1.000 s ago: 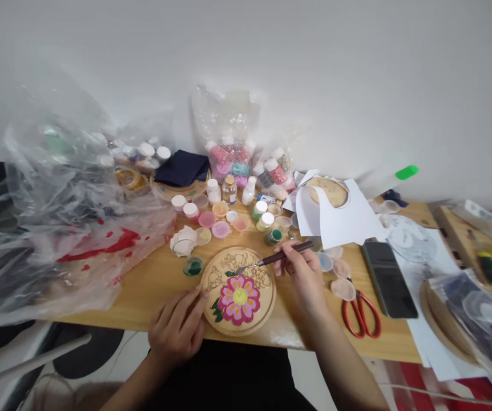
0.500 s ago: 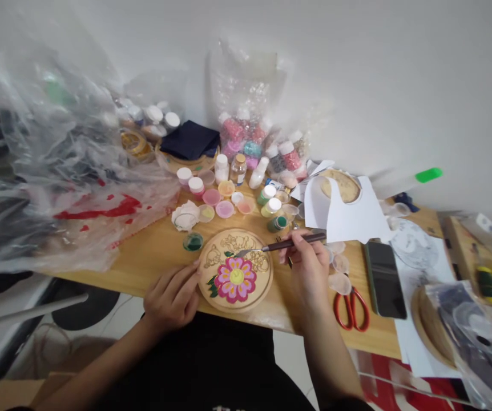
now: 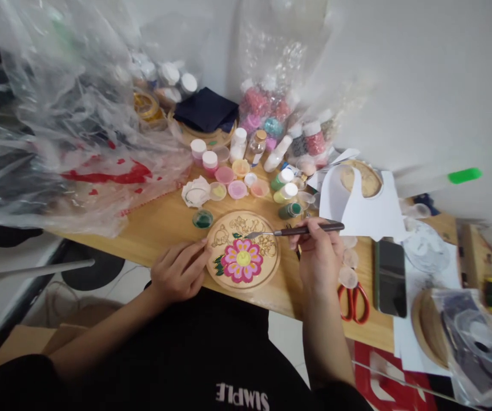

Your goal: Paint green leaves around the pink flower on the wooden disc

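A round wooden board (image 3: 267, 273) lies at the table's front edge. On it are a painted pink flower (image 3: 243, 258) with a yellow centre, dark green leaves and unpainted outlined figures. My left hand (image 3: 180, 271) holds the board's left edge, fingers bent against the rim. In my right hand (image 3: 321, 257) is a palette knife (image 3: 295, 231) with a dark handle, pinched between thumb and fingers. Its thin metal blade reaches over the board, the tip beside a small green leaf above the flower; whether it touches the surface I cannot tell. A small cup of green paint (image 3: 203, 218) stands just left of the board.
Small paint cups (image 3: 237, 189), capped jars (image 3: 286, 193) and a crumpled tissue (image 3: 195, 192) sit behind the board. Red-handled scissors (image 3: 361, 305) and a phone (image 3: 391, 277) lie to the right. Plastic bags (image 3: 79, 131) crowd the left; white paper (image 3: 359, 205) lies at back right.
The camera view has shifted, so the table appears higher and further right. Both hands keep their holds, and the knife tip stays close to the small green leaf.
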Action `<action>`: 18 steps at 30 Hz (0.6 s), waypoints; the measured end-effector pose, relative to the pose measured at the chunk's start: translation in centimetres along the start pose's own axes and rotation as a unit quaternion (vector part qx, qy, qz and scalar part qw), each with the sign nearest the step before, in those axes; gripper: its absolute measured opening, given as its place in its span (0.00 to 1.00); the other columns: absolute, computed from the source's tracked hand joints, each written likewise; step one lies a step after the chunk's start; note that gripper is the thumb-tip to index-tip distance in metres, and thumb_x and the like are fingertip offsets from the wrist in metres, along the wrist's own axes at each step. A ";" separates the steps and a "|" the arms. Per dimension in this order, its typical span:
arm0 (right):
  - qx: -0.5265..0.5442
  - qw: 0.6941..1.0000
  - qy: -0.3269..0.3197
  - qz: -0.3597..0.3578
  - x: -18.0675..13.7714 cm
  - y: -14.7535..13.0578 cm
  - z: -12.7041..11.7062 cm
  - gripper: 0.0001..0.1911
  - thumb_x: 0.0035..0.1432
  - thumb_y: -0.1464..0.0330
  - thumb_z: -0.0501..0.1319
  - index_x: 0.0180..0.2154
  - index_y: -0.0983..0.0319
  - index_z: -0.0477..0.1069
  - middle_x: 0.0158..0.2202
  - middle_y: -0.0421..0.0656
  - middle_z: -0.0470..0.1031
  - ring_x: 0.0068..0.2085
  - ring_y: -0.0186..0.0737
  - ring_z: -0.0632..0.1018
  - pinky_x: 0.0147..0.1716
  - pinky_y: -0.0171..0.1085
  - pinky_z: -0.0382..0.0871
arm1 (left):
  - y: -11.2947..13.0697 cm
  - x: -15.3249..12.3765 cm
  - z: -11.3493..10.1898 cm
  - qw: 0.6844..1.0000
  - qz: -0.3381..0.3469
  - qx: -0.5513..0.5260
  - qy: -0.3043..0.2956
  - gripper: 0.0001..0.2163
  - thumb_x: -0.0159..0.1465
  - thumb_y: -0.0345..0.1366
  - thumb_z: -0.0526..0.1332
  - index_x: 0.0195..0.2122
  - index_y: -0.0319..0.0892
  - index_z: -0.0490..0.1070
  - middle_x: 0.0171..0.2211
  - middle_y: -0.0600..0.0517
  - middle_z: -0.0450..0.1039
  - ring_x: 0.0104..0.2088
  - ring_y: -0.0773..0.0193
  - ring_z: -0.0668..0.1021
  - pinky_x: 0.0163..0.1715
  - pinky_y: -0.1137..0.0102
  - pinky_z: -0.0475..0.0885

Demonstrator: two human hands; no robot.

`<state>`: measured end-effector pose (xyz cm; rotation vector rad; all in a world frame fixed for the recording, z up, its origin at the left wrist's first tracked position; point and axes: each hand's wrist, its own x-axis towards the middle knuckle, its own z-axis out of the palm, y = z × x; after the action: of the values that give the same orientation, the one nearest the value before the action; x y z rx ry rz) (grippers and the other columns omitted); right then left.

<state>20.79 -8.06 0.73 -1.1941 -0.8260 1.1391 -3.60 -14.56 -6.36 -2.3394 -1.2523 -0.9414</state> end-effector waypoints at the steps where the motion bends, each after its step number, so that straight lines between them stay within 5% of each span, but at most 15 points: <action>1: 0.003 1.000 0.000 -0.002 0.0 0.1 0.0 0.07 0.53 0.66 0.65 0.25 0.60 0.73 0.19 0.35 0.72 0.19 0.29 0.71 0.18 0.30 0.62 | 0.0 0.0 0.0 1.000 0.000 0.001 -0.001 0.15 0.57 0.26 0.57 0.44 0.37 0.75 0.39 0.43 0.82 0.36 0.58 0.80 0.35 0.66 0.72; 18: 0.011 1.000 0.023 0.008 0.1 0.1 0.1 0.06 0.51 0.67 0.66 0.25 0.60 0.73 0.21 0.36 0.74 0.20 0.29 0.71 0.17 0.30 0.61 | 0.1 -0.2 0.1 1.000 -0.013 -0.005 -0.007 0.17 0.56 0.26 0.56 0.45 0.36 0.76 0.39 0.44 0.82 0.37 0.58 0.80 0.36 0.66 0.73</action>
<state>20.67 -7.89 0.66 -1.2065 -0.7694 1.1278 -3.57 -14.68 -6.51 -2.3466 -1.2901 -0.9429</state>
